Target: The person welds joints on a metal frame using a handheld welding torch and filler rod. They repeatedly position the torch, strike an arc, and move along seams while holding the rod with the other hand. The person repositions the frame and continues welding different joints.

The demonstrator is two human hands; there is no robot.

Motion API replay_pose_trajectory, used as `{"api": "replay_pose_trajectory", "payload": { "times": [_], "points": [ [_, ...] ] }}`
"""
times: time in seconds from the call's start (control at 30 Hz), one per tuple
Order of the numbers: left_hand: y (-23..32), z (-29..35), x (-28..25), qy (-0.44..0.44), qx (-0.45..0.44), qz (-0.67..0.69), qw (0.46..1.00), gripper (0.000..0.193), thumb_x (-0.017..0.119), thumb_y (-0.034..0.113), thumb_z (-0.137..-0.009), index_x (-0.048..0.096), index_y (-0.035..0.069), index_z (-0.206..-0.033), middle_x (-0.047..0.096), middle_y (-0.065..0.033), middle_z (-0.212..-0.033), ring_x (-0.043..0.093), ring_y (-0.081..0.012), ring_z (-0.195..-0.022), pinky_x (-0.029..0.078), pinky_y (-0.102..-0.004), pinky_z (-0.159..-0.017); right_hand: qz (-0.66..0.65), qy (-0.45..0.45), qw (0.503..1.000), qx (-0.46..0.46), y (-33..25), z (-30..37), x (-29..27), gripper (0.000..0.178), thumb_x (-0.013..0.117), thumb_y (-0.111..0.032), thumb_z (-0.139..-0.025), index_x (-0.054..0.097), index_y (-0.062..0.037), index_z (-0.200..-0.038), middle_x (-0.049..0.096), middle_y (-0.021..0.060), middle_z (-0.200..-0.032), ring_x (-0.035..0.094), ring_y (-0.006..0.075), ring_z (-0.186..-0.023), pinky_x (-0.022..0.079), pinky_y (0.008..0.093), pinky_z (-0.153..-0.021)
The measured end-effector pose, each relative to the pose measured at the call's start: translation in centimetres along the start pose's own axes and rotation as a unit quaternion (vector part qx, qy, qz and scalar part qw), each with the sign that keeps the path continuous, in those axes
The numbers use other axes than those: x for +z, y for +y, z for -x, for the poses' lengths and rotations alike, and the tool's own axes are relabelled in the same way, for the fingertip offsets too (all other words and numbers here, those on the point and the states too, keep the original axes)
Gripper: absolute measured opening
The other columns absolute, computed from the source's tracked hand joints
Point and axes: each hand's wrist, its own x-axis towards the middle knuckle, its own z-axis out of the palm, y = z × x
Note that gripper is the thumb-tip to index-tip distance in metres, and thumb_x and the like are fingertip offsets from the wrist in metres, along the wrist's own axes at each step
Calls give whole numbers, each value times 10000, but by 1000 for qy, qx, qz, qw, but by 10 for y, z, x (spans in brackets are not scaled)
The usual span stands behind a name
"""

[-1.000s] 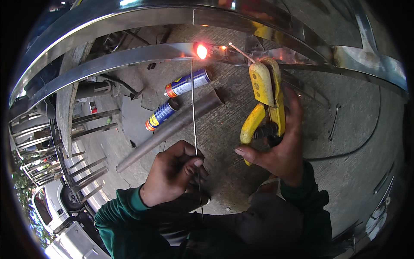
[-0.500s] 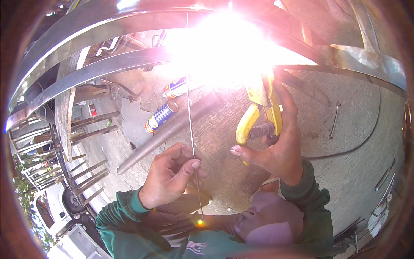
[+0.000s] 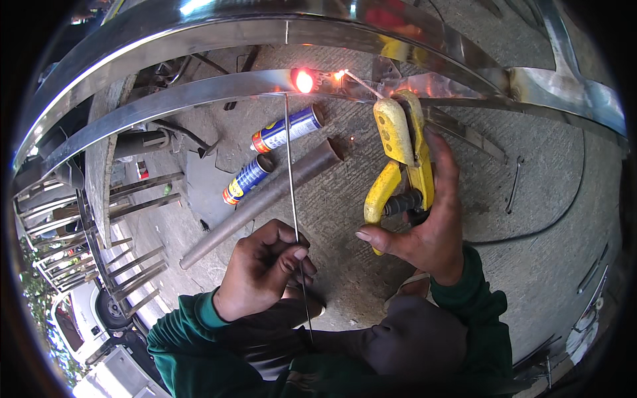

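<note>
At the lower curved rail (image 3: 219,88), a welding stick (image 3: 361,86) slants up and leftward from a yellow electrode holder (image 3: 397,136), its tip at a small orange glow; a larger red-white glow (image 3: 304,81) shows just left of it. The right hand (image 3: 434,245) has its grip wrapped round the holder's handle, thumb against one lever. The left hand (image 3: 262,272) has its grip pinched on a long thin rod (image 3: 292,172), which runs up to the rail's lower edge; whether it passes behind cannot be told. Above stretches a broader polished rail (image 3: 219,33). Below, on the concrete floor (image 3: 531,152), one blue can (image 3: 288,129) lies near a second can (image 3: 247,180), both beside a slanting dark pipe (image 3: 265,202). Off to the right lies a wrench-like tool (image 3: 514,186), near a curving black cable (image 3: 564,215).
</note>
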Motion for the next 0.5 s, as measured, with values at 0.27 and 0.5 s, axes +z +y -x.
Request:
{"api": "replay_pose_trajectory", "payload": {
  "times": [0.27,0.5],
  "points": [
    [9,1,0,6,-37,-34,999,108,554,85,-988,524,-17,-1010,644,-77,-829,666,-130,-779,538,-264,-679,-2,-11,999,47,-4,-2,2,1105,924,-193,-607,261,-24,-1475,496,231,-1357,547,312,-1238,532,373,-964],
    [7,0,-1,18,-36,-21,999,102,562,85,-980,548,-15,-996,644,-84,-831,666,-130,-781,534,-268,-691,-25,4,999,23,-3,-4,4,1069,905,-155,-634,262,-37,-1480,513,206,-1328,567,268,-1206,558,344,-879]
  ]
}}
